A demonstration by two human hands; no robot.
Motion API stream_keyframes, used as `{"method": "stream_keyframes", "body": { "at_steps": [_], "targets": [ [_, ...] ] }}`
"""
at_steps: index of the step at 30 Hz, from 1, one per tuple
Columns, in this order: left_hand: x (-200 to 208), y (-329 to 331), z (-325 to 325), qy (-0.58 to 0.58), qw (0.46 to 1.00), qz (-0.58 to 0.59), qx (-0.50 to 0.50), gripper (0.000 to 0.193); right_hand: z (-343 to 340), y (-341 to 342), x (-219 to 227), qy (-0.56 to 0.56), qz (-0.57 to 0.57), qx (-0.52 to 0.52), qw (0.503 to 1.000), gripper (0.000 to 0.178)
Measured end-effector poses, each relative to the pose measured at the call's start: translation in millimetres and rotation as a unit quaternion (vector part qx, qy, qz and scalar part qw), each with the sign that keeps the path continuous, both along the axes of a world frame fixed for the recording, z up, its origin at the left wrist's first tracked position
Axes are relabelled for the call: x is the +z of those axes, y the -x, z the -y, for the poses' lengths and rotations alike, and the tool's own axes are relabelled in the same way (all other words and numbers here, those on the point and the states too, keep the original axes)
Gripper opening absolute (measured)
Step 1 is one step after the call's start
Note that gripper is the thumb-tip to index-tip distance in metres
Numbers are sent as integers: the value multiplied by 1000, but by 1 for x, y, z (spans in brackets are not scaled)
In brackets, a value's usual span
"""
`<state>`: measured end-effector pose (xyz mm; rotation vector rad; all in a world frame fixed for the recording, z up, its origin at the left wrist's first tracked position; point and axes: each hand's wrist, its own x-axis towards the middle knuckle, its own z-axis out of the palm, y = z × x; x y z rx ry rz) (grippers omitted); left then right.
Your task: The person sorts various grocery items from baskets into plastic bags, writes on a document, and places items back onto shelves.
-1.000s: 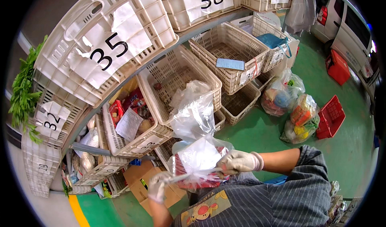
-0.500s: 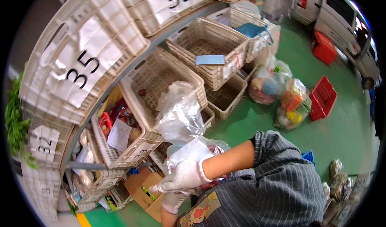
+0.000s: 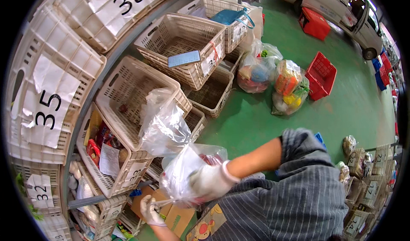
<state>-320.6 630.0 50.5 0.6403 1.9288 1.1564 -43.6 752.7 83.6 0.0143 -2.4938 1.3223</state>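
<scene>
One clear bag [image 3: 176, 174] on the near side of the open pale crate [image 3: 124, 80], partly covered by the right hand [image 3: 209, 182].
Left hand [image 3: 151, 211]: fingers closed on the bag's twisted strand [image 3: 164, 202]. Right hand: fingers hidden, grip cannot be told. About the crate: loose plastic [image 3: 164, 125] over its near corner; cardboard box [image 3: 179, 219] nearer and lower; filled bags [image 3: 291, 96] and red basket [image 3: 320, 76] well to its right.

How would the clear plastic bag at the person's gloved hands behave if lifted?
The clear plastic bag would probably flop and crumple, as its film looks thin and creased. Its shiny surface may feel slippery. It likely carries some weight, since reddish contents show through.
</scene>
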Motion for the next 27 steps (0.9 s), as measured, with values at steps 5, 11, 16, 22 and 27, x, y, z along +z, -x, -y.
{"method": "stream_keyframes", "body": {
  "at_steps": [5,11,16,22,27],
  "targets": [
    [-2,-48,-23,-90,987,131,-26,12,-5,-65,8,-41,165,-161,972,28],
    [85,-143,-66,-282,837,-205,-421,8,-19,-38,-27,-196,229,-241,923,35],
    [12,-151,-75,-154,914,-34,-375,23,-40,-114,-66,-52,335,-267,902,13],
    [-105,-170,-61,64,962,-29,-265,46,-102,-231,-139,57,332,-439,833,20],
    [-158,-219,-61,312,873,-125,-355,42,-138,-342,-282,130,329,-570,742,21]
  ]
}}
